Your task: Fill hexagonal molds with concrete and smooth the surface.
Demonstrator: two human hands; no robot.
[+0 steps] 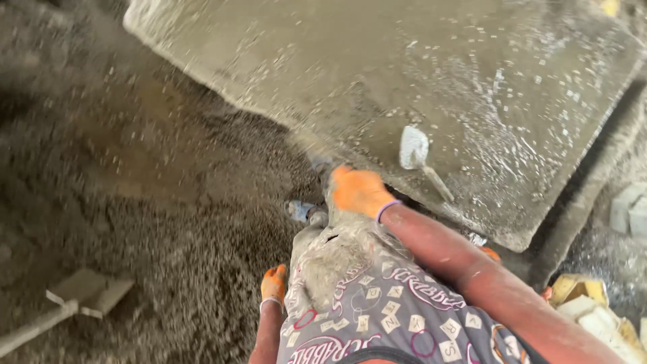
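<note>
My right hand [358,191], in an orange glove, is curled shut around a grey, mortar-caked tool [304,211] at the near edge of a wet concrete slab [323,61]. Only the tool's bluish end shows below the hand. My left hand [273,283], also gloved in orange, hangs lower beside my patterned shirt [384,310], which hides its fingers. A small trowel [416,152] with a pale blade lies on the slab just beyond my right hand.
Coarse dark gravel and mortar [148,202] cover the ground to the left. A flat-headed wooden tool [77,296] lies at the lower left. Pale blocks [630,209] stand at the right edge and yellowish pieces [586,300] lie at the lower right.
</note>
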